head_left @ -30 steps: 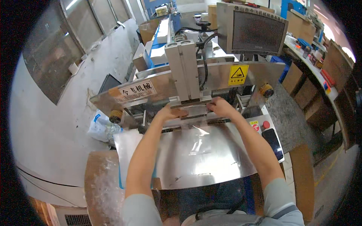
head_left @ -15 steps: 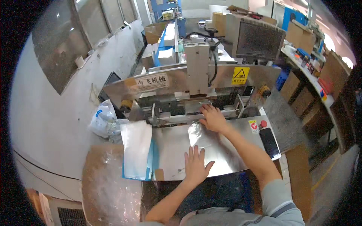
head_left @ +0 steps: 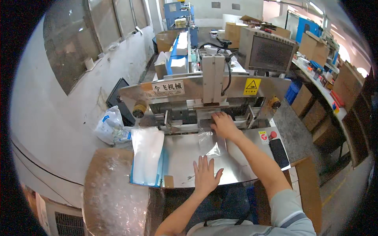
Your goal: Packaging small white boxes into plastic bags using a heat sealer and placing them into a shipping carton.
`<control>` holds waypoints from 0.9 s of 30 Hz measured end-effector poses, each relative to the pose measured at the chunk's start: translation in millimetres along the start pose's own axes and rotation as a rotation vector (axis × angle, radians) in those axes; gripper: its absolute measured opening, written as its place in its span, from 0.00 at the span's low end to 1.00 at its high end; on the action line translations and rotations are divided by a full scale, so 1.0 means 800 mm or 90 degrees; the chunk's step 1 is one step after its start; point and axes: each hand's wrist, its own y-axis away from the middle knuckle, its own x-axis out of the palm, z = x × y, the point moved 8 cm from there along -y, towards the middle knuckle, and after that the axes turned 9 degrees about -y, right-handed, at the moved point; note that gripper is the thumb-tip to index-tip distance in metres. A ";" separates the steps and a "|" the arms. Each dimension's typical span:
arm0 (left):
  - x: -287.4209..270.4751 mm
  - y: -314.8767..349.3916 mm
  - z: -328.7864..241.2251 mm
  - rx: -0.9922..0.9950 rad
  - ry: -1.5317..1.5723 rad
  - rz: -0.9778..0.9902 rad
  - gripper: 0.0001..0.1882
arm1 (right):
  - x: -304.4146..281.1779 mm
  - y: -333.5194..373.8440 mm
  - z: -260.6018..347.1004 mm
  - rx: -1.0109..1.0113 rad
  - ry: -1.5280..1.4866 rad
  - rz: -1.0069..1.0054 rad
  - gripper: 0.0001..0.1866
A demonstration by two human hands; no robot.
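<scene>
A clear plastic bag (head_left: 208,142) lies on the shiny metal worktop (head_left: 183,151), its far end reaching under the press head of the machine (head_left: 212,80). At the near edge of this bag, my left hand (head_left: 206,177) rests flat on the metal with its fingers spread. My right hand (head_left: 225,126) is at the bag's far end, close to the machine's slot, palm down with its fingers stretched out over the film. What lies under the right fingertips is hidden.
A stack of white sheets or bags (head_left: 147,155) lies in a blue tray (head_left: 161,177) at left. Below it stands a carton (head_left: 94,188) of clear plastic bags. A black phone (head_left: 279,153) and a red button (head_left: 273,134) are at right. A monitor (head_left: 272,53) stands behind.
The view has shifted slightly. Both hands keep nearly the same pose, and the bag between them looks flatter, with its bright glare now nearer the left fingertips.
</scene>
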 end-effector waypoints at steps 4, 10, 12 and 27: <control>0.001 0.002 0.004 -0.009 0.010 0.019 0.31 | -0.008 -0.013 -0.003 0.022 -0.048 0.016 0.21; -0.010 -0.001 0.014 -0.075 0.058 -0.012 0.35 | 0.005 -0.036 -0.025 0.005 0.033 0.045 0.18; -0.014 0.000 0.023 -0.105 0.076 -0.029 0.36 | 0.012 -0.042 -0.027 -0.007 0.094 0.067 0.17; -0.027 0.013 0.046 -0.159 0.188 -0.132 0.37 | -0.027 0.048 -0.033 0.148 -0.535 -0.135 0.28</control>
